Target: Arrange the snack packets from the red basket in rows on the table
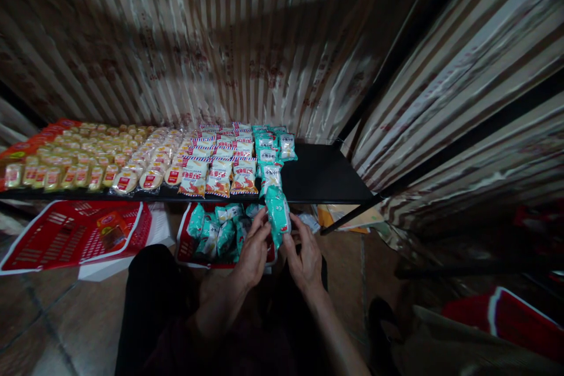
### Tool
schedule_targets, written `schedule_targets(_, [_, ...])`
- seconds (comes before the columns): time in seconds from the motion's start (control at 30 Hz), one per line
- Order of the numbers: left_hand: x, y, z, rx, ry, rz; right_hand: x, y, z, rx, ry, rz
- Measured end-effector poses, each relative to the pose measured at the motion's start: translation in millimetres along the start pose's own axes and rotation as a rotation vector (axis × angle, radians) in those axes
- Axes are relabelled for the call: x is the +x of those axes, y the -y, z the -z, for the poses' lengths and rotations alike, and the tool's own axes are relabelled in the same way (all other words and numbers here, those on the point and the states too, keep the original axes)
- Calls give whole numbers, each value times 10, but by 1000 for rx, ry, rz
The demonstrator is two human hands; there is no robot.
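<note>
Between my two hands is a teal snack packet [278, 211], held upright just in front of the shelf edge. My left hand [254, 249] grips its left side, and my right hand [304, 255] has its fingers against the right side. Behind it, teal-and-white packets [267, 155] form a column on the black shelf [324, 173], with one more packet [287, 145] beside the column at the back. Below the shelf, a red basket [183, 244] holds several loose teal packets [226, 238], partly hidden by my left hand.
Left of the teal column stand rows of white-and-orange packets [220, 173], round wrapped cakes [152, 179] and small yellow wrapped cakes [70, 173]. Another red basket [66, 235] lies on the tiled floor at left. A black shelf post [352, 217] slants at right before a striped curtain [229, 41].
</note>
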State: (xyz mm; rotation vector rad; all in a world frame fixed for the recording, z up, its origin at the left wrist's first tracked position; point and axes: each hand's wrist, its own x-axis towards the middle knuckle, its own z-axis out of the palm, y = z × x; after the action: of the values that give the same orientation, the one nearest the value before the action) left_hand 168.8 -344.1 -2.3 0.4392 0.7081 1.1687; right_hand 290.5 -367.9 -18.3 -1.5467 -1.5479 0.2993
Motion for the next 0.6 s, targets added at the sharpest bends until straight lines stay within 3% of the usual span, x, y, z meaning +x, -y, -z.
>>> schedule_targets(0.33, [20, 135, -80, 109, 88, -34, -23, -21, 49, 12, -41, -104])
schedule_targets(0.6, [49, 170, -211, 311, 150, -66, -23, -268, 149, 246, -74, -287])
